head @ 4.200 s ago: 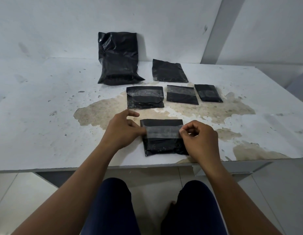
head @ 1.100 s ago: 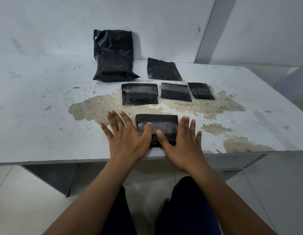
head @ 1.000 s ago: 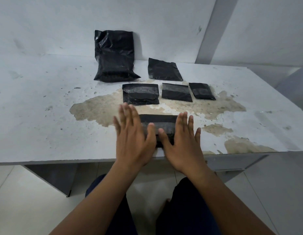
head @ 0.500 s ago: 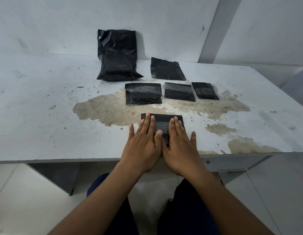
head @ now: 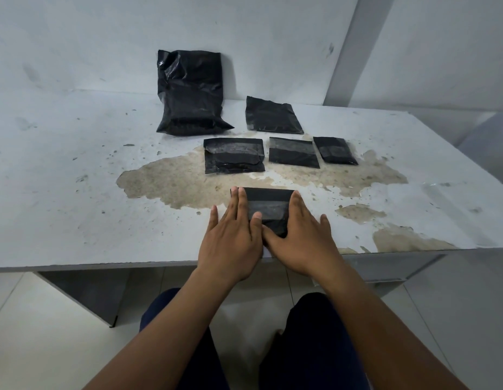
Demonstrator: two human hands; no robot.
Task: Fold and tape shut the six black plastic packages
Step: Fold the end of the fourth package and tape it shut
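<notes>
A folded black package (head: 268, 207) with a strip of clear tape across it lies near the table's front edge. My left hand (head: 230, 237) lies flat over its left part, fingers straight. My right hand (head: 298, 235) presses flat on its right part, thumb across the lower edge. Behind it sit three folded, taped packages in a row: a left one (head: 233, 159), a middle one (head: 293, 152) and a small right one (head: 334, 150). Farther back lies a flat black package (head: 271, 115). A large black bag (head: 189, 92) leans on the wall.
The white table (head: 61, 192) has a worn brown patch (head: 171, 184) in its middle and another near the front right corner. The front edge runs just under my wrists. A wall stands close behind the table. My knees show below.
My hands, side by side on the package's middle half a second ago, have slid apart toward its ends, uncovering the taped centre. Earlier both hands pinched the tape ends.
</notes>
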